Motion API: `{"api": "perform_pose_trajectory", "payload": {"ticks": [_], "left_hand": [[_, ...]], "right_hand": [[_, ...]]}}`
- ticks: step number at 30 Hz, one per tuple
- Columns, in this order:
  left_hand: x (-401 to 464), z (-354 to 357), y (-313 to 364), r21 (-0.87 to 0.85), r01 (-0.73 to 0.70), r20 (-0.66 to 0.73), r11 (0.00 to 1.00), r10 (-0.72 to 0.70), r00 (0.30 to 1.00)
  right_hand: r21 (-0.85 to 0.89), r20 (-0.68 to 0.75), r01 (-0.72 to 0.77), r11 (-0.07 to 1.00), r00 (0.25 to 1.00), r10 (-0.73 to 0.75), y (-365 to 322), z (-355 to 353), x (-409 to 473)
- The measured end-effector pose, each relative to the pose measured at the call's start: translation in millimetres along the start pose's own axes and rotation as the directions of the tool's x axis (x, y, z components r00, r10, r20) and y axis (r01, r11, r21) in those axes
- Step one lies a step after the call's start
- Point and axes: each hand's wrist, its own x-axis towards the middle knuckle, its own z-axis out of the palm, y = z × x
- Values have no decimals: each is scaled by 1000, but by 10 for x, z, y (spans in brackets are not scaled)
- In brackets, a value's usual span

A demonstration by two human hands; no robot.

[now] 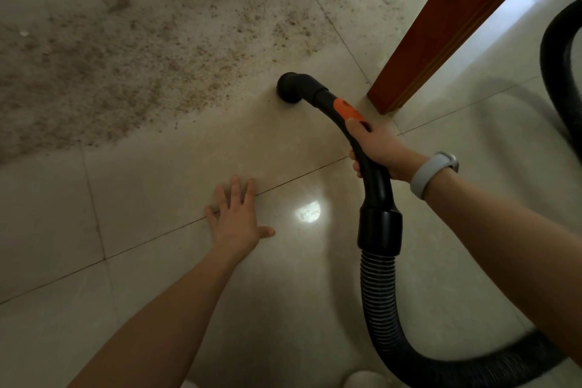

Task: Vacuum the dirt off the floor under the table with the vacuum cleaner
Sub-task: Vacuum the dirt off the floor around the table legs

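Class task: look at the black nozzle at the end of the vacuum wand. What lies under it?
The nozzle sits mouth-down on pale floor tile at the dirt patch's near edge. Anything beneath its mouth is covered.

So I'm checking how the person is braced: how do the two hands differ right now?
The right hand is curled round the black vacuum handle, while the left hand holds nothing. The left hand's fingers are spread flat toward the floor; the right wrist wears a pale band. Both are bare.
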Motion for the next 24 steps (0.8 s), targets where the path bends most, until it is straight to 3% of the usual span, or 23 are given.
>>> {"api": "perform_pose_trajectory", "payload": {"ticks": [15, 24], "left_hand": [[15, 26, -25, 1, -13, -7, 1000, 13, 1000], [-8, 23, -83, 54, -21, -33, 998, 23, 999]], "right_hand": [[-74, -19, 33, 997, 999, -34, 101, 190, -274], [-219, 27, 69, 973, 998, -65, 51, 380, -314]]}}
